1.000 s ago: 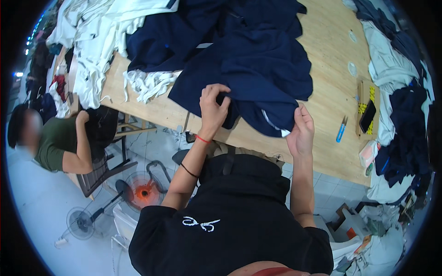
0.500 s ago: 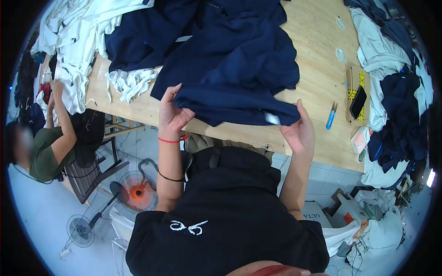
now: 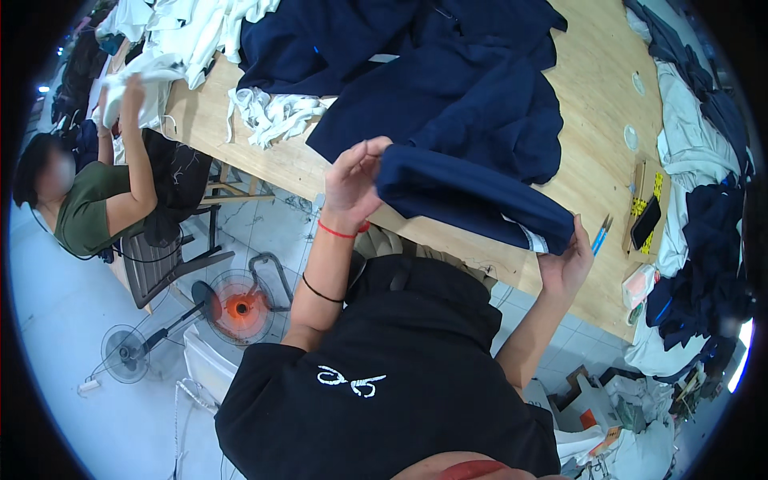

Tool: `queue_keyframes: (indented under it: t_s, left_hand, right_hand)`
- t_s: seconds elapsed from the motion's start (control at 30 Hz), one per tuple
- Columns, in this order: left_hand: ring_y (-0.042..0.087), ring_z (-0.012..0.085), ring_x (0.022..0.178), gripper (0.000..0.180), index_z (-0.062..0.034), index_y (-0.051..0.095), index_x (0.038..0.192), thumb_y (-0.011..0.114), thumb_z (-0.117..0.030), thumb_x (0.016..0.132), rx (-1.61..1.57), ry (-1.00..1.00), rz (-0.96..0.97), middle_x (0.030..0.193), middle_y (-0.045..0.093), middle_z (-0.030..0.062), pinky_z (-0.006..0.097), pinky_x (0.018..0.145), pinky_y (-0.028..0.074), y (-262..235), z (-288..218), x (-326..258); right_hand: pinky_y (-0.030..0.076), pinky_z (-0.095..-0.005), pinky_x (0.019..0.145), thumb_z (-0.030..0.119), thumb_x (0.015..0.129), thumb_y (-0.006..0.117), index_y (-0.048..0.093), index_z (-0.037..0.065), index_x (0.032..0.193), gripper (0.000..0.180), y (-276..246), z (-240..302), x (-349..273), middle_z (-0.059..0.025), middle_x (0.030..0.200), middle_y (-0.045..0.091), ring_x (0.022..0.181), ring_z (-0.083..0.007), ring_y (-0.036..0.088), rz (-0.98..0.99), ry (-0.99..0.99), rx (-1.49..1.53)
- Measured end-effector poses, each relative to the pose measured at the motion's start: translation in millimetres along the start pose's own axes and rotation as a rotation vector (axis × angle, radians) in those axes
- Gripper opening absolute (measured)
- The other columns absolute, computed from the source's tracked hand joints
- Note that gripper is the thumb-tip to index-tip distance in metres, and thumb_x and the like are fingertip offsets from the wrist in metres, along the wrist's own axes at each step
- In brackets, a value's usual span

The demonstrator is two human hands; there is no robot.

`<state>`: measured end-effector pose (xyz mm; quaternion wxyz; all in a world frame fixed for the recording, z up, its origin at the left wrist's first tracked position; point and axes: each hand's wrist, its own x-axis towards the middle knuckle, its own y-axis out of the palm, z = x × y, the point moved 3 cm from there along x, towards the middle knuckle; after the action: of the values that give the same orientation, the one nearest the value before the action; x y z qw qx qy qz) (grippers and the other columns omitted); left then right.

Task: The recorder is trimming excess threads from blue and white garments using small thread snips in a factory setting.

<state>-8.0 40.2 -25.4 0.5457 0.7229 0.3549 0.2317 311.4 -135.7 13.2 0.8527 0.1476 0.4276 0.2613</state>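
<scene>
A navy blue garment (image 3: 448, 120) lies spread toward me on the wooden table. I hold its near opening raised and stretched wide just past the table's front edge, so the dark inside shows. At the left end of this opening, my left hand (image 3: 354, 182) is closed on the cloth, partly hidden by the fold. My right hand (image 3: 570, 262) grips the other end, lower and nearer to me, thumb up at the corner. A small white label (image 3: 534, 240) shows inside the opening beside my right fingers.
White cloth strips (image 3: 272, 116) and a white garment pile (image 3: 184, 32) lie left on the table (image 3: 592, 104). Blue thread snips (image 3: 602, 236) and a phone (image 3: 646, 224) on a cardboard box (image 3: 638, 180) are right. A co-worker (image 3: 104, 188) sits left, near fans (image 3: 240, 308).
The opening has been lifted and tilted, its right end now lower, and it gapes more toward me. The view has shifted. The co-worker now raises a white cloth.
</scene>
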Motion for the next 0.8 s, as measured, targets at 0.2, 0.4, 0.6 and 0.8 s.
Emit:
queue_keyframes:
  t_s: [0.2,0.4,0.6,0.8]
  left_hand:
    - [0.054,0.0427,0.143,0.086,0.0073,0.039,0.158,0.045,-0.062,0.107,-0.120,-0.217,0.164,0.158,0.049,0.0296,0.057,0.120,0.043,18.5,45.5,9.1]
    - [0.043,0.0437,0.152,0.094,0.0044,0.025,0.165,0.048,-0.064,0.105,-0.121,-0.199,0.114,0.169,0.035,0.0272,0.061,0.122,0.038,34.5,49.8,20.0]
    - [0.027,0.0389,0.161,0.097,0.0058,0.021,0.165,0.064,-0.051,0.100,-0.647,0.092,-0.106,0.171,0.032,0.0240,0.055,0.133,0.018,27.0,41.3,33.3]
    - [0.018,0.0364,0.164,0.102,0.0065,0.010,0.166,0.067,-0.043,0.098,-0.745,0.190,-0.325,0.175,0.022,0.0226,0.054,0.135,0.009,-10.7,40.1,24.2]
  right_hand:
    - [0.055,-0.0422,0.107,0.017,0.109,0.052,0.059,0.001,0.144,0.039,-33.0,-11.7,35.9,-0.0140,0.137,0.071,0.124,-0.0271,0.070,0.579,0.351,0.365]
    - [0.047,-0.0442,0.118,0.007,0.110,0.043,0.038,0.004,0.163,0.053,7.1,-19.0,18.9,-0.0155,0.152,0.061,0.140,-0.0262,0.060,0.491,0.101,0.259]
    - [0.030,-0.0526,0.129,0.011,0.111,0.043,0.030,0.004,0.167,0.058,4.4,-13.2,22.9,-0.0164,0.164,0.048,0.153,-0.0261,0.045,0.629,0.063,0.558]
    - [0.019,-0.0546,0.133,0.020,0.110,0.048,0.028,-0.009,0.163,0.064,22.0,-15.0,13.9,-0.0233,0.165,0.043,0.154,-0.0329,0.041,0.511,0.082,0.642]
